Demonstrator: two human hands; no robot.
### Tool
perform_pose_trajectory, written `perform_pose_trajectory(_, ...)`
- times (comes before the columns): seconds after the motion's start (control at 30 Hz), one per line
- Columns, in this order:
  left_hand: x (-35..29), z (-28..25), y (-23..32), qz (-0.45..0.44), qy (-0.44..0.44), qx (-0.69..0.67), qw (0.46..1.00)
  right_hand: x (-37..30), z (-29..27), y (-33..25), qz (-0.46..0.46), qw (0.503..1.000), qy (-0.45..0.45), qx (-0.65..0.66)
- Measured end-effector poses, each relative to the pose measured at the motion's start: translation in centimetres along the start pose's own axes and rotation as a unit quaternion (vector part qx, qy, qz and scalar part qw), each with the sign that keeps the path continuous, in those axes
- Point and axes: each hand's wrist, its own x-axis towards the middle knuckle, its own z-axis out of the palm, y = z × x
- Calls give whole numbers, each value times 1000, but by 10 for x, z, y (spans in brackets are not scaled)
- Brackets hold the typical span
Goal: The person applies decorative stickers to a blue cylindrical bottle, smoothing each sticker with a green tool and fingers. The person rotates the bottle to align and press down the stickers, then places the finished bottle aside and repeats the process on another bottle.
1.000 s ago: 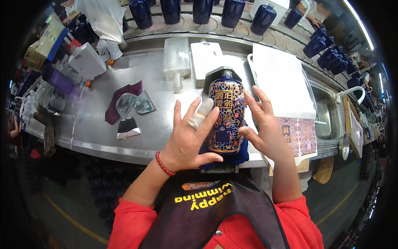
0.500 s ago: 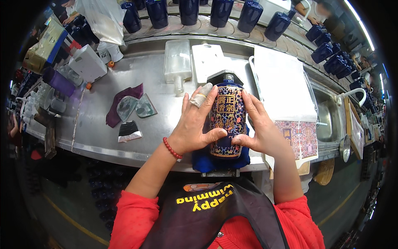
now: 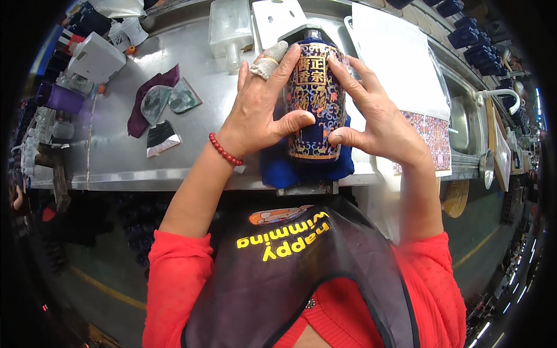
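Note:
A dark blue bottle (image 3: 316, 98) with a colourful floral pattern and gold characters lies on a blue cloth (image 3: 278, 168), neck pointing away from me. My left hand (image 3: 261, 110) lies along its left side, thumb over the lower front. A greyish wrap (image 3: 267, 60) with a band covers one of its fingers. My right hand (image 3: 386, 119) is against the right side, fingertips on the upper front and thumb near the lower edge. Both hands press on the bottle between them. Right of it is a patterned printed sheet (image 3: 426, 139), partly under white paper (image 3: 391, 64).
Left on the metal counter (image 3: 197, 156) lie a purple cloth (image 3: 139, 113) and several thin scraper-like pieces (image 3: 184, 95). A clear empty bottle (image 3: 231, 29) and a white block (image 3: 278, 20) are behind. A sink (image 3: 464, 127) with a tap is at right; blue bottles (image 3: 473, 43) stand beyond.
The view has tilted downward, so the counter and bottle sit higher in the picture. My right fingers have shifted onto the bottle's upper front; the left hand keeps its place on the side.

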Motion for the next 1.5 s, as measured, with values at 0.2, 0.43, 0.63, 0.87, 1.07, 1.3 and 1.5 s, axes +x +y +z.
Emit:
perform_pose_trajectory(0.2, 1, 0, -1, 14, 5, -11, 1000, -2, 2, 5, -9, 1000, -30, 1)
perform_pose_trajectory(0.43, -1, -3, -9, 3, -41, -71, 997, 0, -1, 8, -31, 998, -48, 30)
perform_pose_trajectory(0.63, 1, -10, -12, 34, -83, -43, 995, -1, 0, 4, -17, 999, -47, 15)
perform_pose_trajectory(0.87, 1, -11, -9, 27, -90, -24, 995, 0, 0, 11, -12, 997, -68, 47)
perform_pose_trajectory(1.07, -4, -14, -13, 35, -88, -80, 992, -1, 4, 8, -9, 994, -62, 90)
perform_pose_trajectory(1.3, -11, -16, -11, 63, -109, 4, 992, 0, 5, 9, -32, 997, -55, 48)
perform_pose_trajectory(1.5, -9, -20, -9, 60, -115, -5, 992, 0, -2, 7, -5, 996, -89, 30)
